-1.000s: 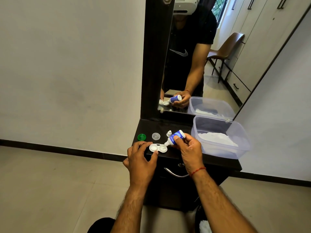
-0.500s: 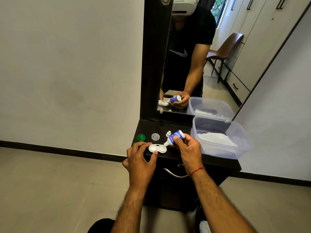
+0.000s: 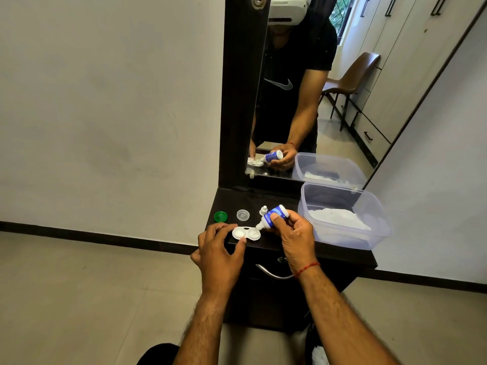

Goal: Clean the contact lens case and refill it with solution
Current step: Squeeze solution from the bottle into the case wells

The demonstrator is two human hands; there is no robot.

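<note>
Desk (image 3: pixel 263 198), dark top; lens case (image 3: pixel 246 233) lies open at its front edge and serves as the reference.

Plastic tub (image 3: pixel 379 233): well right of case, something white inside.

Left hand (image 3: pixel 218 256): grip pinched on the case's left end, steadying it.

Right hand (image 3: pixel 295 233): grip clamped round the solution bottle (image 3: pixel 274 216), tilted, nozzle just above the case's right well.

Behind case: green cap (image 3: pixel 220 216), clear cap (image 3: pixel 243 214), white bottle cap (image 3: pixel 263 210).

Change over the last second: almost none; bottle and case hold the same pose. Judgement: refill of the right well under way, left well next. Liquid level too small to read.
</note>
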